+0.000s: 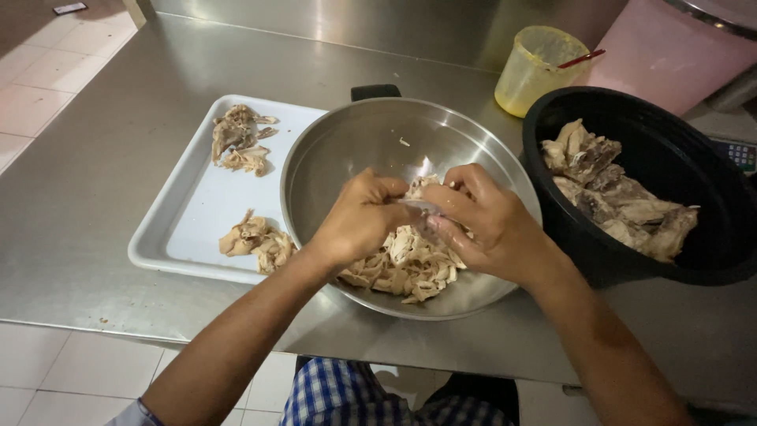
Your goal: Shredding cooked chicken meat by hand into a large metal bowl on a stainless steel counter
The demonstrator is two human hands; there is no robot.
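Both hands work above the steel bowl (331,150): left hand (361,217) and right hand (481,225) each pinch one piece of cooked chicken (422,189) between them, fingers closed on it. Directly below lies a heap of shredded meat (406,264), so part of the work appears done. Left of the bowl, a white tray (197,205) carries bone scraps (240,138). Farther right, a black tub (694,173) holds several whole pieces (615,197), apparently unprocessed.

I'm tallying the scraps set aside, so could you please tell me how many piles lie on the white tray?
2: one pile lies near the far edge of the white tray, the other at its near edge beside the steel bowl, whose rim may hide more.
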